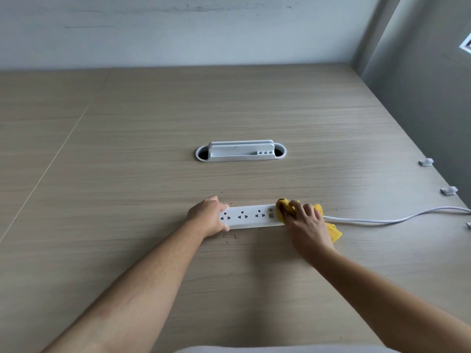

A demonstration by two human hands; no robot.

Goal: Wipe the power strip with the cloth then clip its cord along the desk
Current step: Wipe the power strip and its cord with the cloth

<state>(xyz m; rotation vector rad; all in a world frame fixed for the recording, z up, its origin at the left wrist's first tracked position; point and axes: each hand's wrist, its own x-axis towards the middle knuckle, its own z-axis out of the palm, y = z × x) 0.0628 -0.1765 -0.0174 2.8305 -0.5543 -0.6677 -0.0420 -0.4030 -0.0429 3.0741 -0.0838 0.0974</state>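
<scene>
On the wooden surface (127,174), the white strip (251,216) lies crosswise, its left end clasped by the left hand (207,217) while the right hand (307,225) presses a bunched yellow cloth (286,207) onto its right end. The cord (382,220) trails right toward three clips (449,190) near the right edge. Farther off, a white grommet (240,151) sits in the surface.
</scene>
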